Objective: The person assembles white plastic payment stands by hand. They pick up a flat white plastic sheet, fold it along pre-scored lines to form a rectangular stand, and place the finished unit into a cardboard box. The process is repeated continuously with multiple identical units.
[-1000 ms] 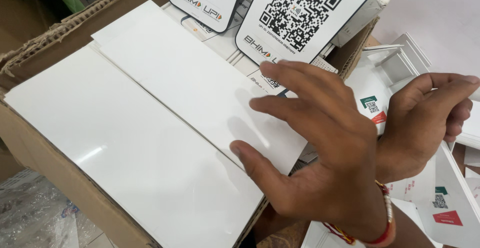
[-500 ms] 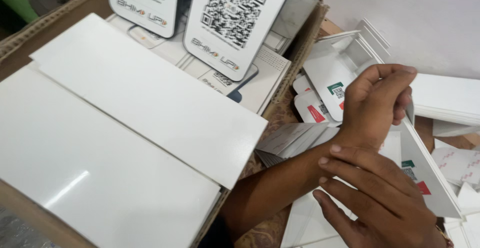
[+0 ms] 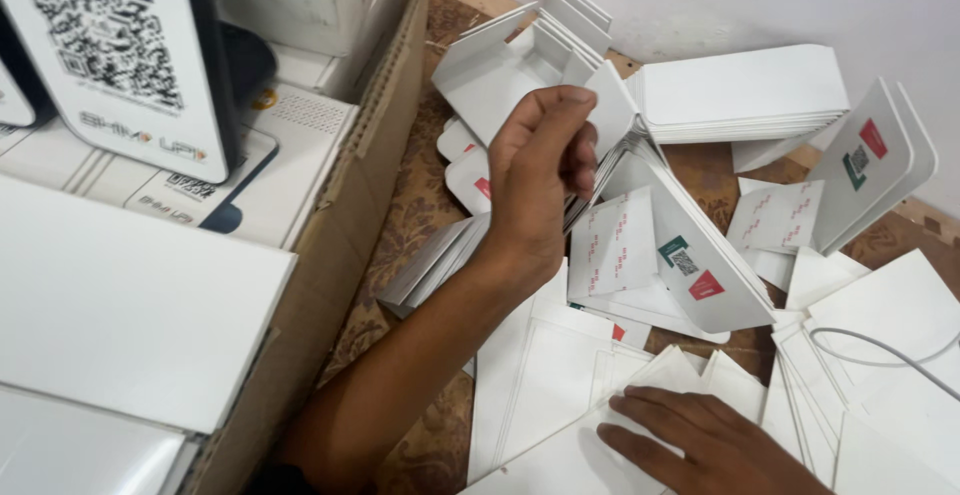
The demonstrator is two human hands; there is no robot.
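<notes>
The left hand [image 3: 540,180], wrist bent and raised, pinches a folded white card sleeve [image 3: 612,105]; the right hand [image 3: 700,440] lies flat, fingers spread, on flat white cards [image 3: 560,375].

cards [image 3: 740,90]: white paper, smooth, matt | box [image 3: 345,245]: brown corrugated cardboard, rough edge | lids [image 3: 130,315]: white, glossy, smooth | cable [image 3: 880,350]: grey plastic

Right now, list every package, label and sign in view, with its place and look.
Tall white code placard: upright, top left, inside box.
Brown cardboard box: left, open.
White folded cartons: heaped right; the left hand lifts one.
Red and green stickers: carton flap, far right.
</notes>
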